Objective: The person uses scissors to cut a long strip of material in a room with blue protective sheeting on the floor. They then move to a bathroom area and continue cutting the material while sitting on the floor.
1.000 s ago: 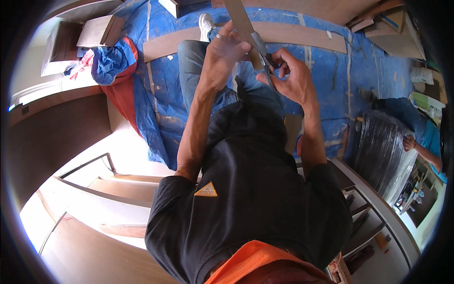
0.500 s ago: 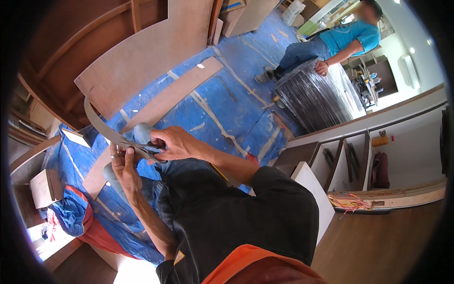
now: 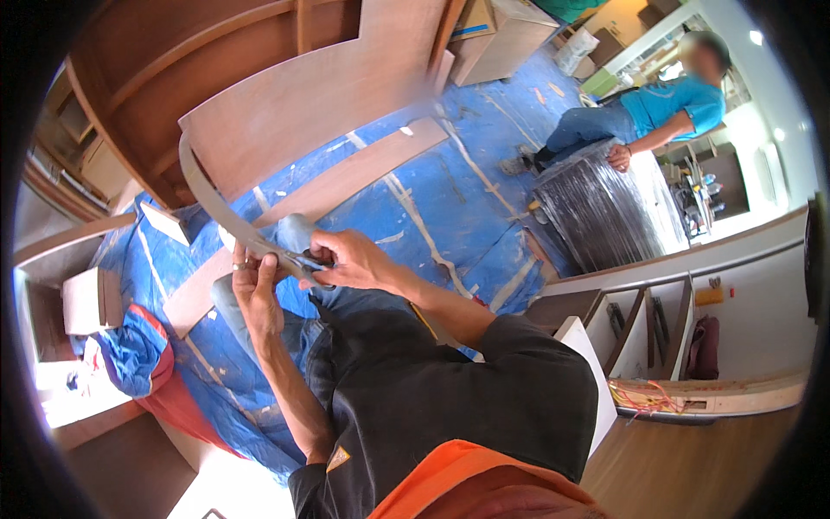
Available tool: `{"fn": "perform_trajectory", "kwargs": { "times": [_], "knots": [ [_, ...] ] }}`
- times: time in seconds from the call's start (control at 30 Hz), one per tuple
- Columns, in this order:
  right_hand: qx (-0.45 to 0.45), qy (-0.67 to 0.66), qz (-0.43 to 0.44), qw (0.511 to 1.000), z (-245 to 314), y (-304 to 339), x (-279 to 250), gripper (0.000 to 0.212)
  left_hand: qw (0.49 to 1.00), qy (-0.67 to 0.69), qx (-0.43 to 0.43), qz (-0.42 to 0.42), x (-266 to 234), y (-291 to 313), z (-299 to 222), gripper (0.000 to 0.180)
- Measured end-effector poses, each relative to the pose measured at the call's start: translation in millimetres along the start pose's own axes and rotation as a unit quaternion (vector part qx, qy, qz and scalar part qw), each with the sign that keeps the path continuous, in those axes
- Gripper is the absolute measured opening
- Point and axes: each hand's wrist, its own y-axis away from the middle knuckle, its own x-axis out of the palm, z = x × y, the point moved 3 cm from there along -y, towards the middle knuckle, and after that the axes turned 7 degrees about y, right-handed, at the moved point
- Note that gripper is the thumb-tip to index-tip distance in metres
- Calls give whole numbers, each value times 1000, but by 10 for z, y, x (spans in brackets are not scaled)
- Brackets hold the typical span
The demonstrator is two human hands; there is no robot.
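A long, thin grey-beige strip [image 3: 209, 197], looking like edge banding, curves down from the upper left to my hands. My left hand [image 3: 258, 292], a ring on one finger, pinches the strip near its lower end. In my right hand [image 3: 356, 259] is a pair of scissors [image 3: 323, 284], fingers closed round the handles. The blades lie at the strip, close beside my left fingertips. Whether they have cut into it is hard to make out.
Blue sheeting [image 3: 380, 225] with tape lines covers the floor, and a long wooden board [image 3: 346, 177] lies across it. A large curved panel [image 3: 303, 112] stands ahead. At right, another person [image 3: 666, 108] rests a hand on a film-wrapped box [image 3: 596, 203]. Open shelving [image 3: 640, 320] stands nearer.
The whole view has shifted, so the scene sits further right. Both hands stay together at the strip, and the scissors have turned slightly in my right hand.
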Motion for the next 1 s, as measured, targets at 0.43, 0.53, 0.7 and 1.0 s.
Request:
{"fn": "perform_trajectory", "kwargs": {
  "times": [0.43,0.53,0.7,1.0],
  "knots": [
    [8,61,33,998,120,-45,-117,51,999,-6,52,3,29,-67,-153,58],
    [-11,51,16,998,149,-70,-134,54,998,-3,55,19,48,-74,-140,57],
    [-27,48,6,998,160,-108,-142,55,998,10,44,31,45,-73,-68,57],
    [-68,77,-9,995,205,-70,-210,53,998,0,53,37,104,-55,-59,61]
  ]
}}
